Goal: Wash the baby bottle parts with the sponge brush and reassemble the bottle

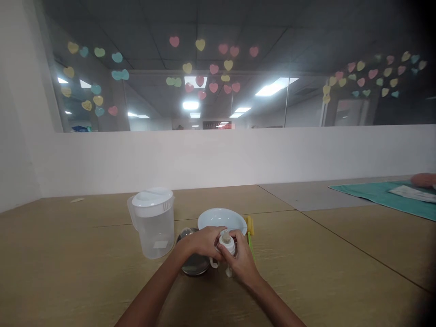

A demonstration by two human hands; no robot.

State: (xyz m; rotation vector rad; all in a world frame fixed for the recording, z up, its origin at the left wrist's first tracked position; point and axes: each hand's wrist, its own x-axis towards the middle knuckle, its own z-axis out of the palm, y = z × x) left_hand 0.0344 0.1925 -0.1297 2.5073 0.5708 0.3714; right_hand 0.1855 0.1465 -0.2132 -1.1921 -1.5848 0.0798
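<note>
Both of my hands hold a small white bottle (226, 244) with a pale, pointed top, in front of a white bowl (221, 217). My left hand (205, 240) wraps round its left side, and my right hand (241, 259) grips it from the right, with the thumb across its front. Under my left wrist and hand lies a round metal dish (195, 265), partly hidden. Just below my hands show small whitish pieces, too unclear to name.
A clear plastic pitcher (155, 229) with a white lid stands to the left. Beside the bowl is a yellow and green item (250, 227), partly covered. At the far right, another person's hand (423, 180) rests by a teal cloth (378, 193). A white wall (211, 159) runs behind.
</note>
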